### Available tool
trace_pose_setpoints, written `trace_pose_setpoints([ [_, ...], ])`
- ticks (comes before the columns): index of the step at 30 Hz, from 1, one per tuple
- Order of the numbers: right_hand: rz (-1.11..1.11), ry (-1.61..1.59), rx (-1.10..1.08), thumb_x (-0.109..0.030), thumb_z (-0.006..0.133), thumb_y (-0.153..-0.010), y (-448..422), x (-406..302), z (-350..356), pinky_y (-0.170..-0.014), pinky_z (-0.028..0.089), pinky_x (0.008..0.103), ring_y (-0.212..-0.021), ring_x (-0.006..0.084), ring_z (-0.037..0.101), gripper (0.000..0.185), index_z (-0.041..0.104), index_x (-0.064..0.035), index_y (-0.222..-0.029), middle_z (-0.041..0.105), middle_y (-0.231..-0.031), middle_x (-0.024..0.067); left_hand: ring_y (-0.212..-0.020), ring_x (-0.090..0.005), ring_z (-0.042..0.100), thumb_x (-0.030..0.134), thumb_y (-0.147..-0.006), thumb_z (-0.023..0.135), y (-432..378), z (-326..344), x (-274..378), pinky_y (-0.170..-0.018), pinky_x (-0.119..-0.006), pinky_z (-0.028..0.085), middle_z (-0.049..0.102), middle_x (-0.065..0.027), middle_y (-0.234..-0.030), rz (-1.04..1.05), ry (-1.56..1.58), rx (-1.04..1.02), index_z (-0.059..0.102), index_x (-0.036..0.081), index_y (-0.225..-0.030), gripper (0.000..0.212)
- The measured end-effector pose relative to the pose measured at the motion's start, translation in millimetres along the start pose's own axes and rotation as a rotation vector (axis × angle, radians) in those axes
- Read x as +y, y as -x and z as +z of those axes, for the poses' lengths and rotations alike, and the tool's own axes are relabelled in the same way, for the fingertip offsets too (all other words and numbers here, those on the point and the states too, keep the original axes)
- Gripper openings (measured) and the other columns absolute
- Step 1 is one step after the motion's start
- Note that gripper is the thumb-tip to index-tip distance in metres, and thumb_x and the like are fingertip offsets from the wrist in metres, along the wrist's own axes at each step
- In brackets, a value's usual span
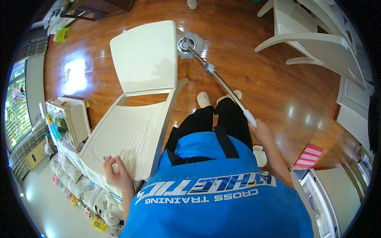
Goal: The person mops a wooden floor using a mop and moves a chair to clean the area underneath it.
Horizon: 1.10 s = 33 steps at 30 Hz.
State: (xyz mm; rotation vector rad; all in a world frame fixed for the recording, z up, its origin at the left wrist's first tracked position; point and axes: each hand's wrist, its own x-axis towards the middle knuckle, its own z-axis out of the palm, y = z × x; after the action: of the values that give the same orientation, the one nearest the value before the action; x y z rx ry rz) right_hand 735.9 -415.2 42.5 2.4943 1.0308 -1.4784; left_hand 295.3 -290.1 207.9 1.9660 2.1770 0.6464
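Observation:
My right hand point(262, 131) grips the pale end of a spin mop's metal pole point(227, 89). The pole slants away to a round mop head point(198, 40) with grey strands, which lies on the wooden floor close to a white chair. My left hand point(119, 174) is raised over the ridged seat point(128, 128) of that chair, its thumb and fingers curled together. A small greyish thing point(105, 157) shows at the fingertips; whether they hold it is unclear. The chair's backrest point(146, 59) stands farther out, beside the mop head.
Another white chair point(312, 44) stands at the upper right. A pink striped box-like item point(308, 155) lies near a white cabinet point(339, 193) at the lower right. To the left are a bed with plush toys point(111, 218), a small cluttered table point(59, 119) and a green stool point(61, 34).

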Motion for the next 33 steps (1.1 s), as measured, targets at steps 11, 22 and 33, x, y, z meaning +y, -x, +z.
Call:
trace_pose_setpoints([
  [11, 0.07, 0.042, -0.054, -0.026, 0.056, -0.084, 14.3, 95.6, 4.1, -0.068, 0.047, 0.0398, -0.078, 0.0343, 0.059, 0.033, 0.056, 0.004, -0.098, 0.06, -0.085, 0.0236, -0.104, -0.0271, 0.046, 0.007, -0.074, 0.066, 12.6, -7.0, -13.0, -0.09, -0.038, 0.035, 0.053, -0.0138, -0.103, -0.048, -0.328, 0.122, 0.055, 0.0, -0.097, 0.027],
  [22, 0.29, -0.311, -0.207, -0.033, 0.06, -0.083, 37.1, 90.2, -116.6, -0.038, 0.037, 0.0267, -0.042, 0.0134, 0.048, 0.034, 0.057, 0.001, -0.08, 0.053, -0.059, 0.0057, -0.093, -0.0257, 0.057, 0.013, -0.071, 0.071, 78.8, -13.6, -110.8, -0.081, -0.032, 0.047, 0.054, -0.0206, -0.108, -0.921, 0.015, 0.209, 0.039, -0.014, -0.117, 0.063],
  [33, -0.059, 0.008, -0.007, -0.037, 0.063, -0.079, -56.1, 54.4, -203.9, -0.058, 0.044, 0.0372, -0.062, 0.0256, 0.057, 0.041, 0.06, 0.0036, -0.086, 0.058, -0.067, 0.0154, -0.091, -0.0268, 0.057, 0.017, -0.072, 0.071, 145.3, -0.9, -146.5, -0.077, -0.034, 0.049, 0.057, -0.019, -0.106, -1.069, -0.134, 0.229, 0.044, -0.011, -0.112, 0.056],
])
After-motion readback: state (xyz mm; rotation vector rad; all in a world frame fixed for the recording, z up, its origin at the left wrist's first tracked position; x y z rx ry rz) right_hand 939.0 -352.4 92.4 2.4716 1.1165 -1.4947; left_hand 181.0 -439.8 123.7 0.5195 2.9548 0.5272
